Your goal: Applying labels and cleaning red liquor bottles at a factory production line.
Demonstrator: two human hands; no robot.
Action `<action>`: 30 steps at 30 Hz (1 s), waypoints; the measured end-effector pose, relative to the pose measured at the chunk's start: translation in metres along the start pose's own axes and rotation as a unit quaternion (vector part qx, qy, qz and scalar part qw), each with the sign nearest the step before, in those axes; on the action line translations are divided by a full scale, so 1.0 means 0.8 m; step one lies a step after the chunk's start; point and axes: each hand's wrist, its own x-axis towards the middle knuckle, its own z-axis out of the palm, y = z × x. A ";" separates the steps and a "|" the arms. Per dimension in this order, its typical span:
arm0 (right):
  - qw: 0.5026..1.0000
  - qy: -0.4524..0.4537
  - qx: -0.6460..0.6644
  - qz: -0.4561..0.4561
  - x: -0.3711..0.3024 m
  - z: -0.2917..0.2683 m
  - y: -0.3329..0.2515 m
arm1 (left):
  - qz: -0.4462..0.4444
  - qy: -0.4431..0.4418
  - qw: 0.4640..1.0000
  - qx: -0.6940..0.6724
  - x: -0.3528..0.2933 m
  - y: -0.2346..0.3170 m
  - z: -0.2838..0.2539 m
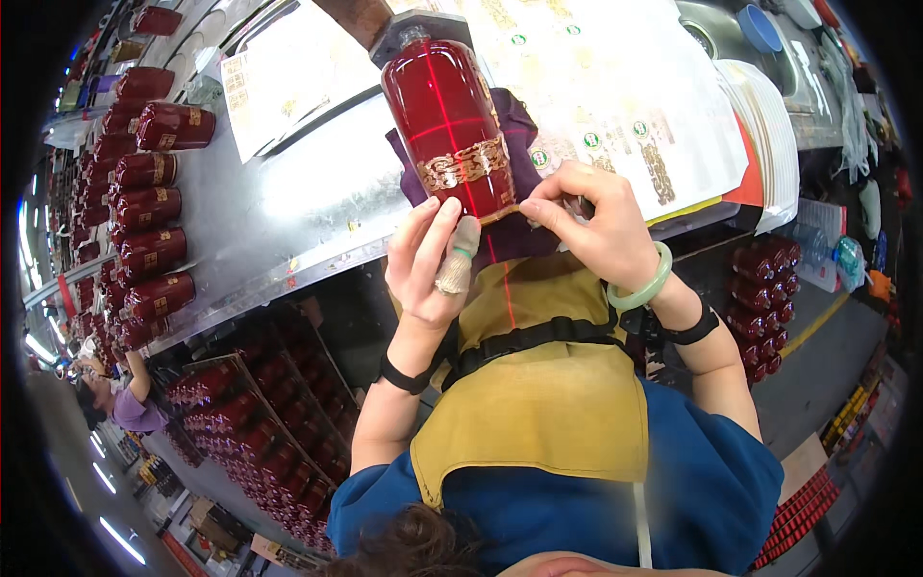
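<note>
A red glass bottle (448, 120) lies on its side on a purple cloth (519, 236) at the near edge of a steel bench (288, 202). A gold patterned band (466, 165) wraps its lower part, and red laser lines cross it. My left hand (428, 258), thumb wrapped in a beige bandage, presses fingertips against the bottle's base just below the band. My right hand (591, 226), with a pale green bangle on the wrist, pinches the band's end at the bottle's lower right edge.
Several red bottles (144, 207) with gold bands lie in rows on the bench's left side. Sheets of gold stickers (615, 106) cover the bench to the right, beside a stack of white sheets (769, 135). Crates of red bottles (260, 433) stand below. Another person (120, 399) sits at lower left.
</note>
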 end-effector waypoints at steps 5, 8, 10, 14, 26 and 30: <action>1.000 0.005 0.008 -0.008 0.003 0.002 0.004 | 0.032 0.008 0.995 0.096 0.006 0.010 0.001; 1.000 0.001 0.027 0.012 0.004 0.003 0.002 | -0.004 -0.022 1.000 -0.022 0.021 0.006 0.000; 1.000 -0.005 0.023 0.012 0.003 0.002 -0.003 | -0.043 0.030 0.998 -0.024 0.014 0.007 0.005; 0.999 -0.010 0.027 0.014 0.004 0.000 -0.005 | -0.047 0.031 0.998 0.005 0.000 0.001 0.002; 1.000 -0.002 0.010 -0.007 0.006 0.001 0.003 | -0.008 0.030 0.998 0.054 0.021 0.017 0.009; 0.999 -0.005 0.029 0.012 0.006 0.002 -0.004 | -0.049 0.036 0.998 -0.007 0.008 0.005 0.006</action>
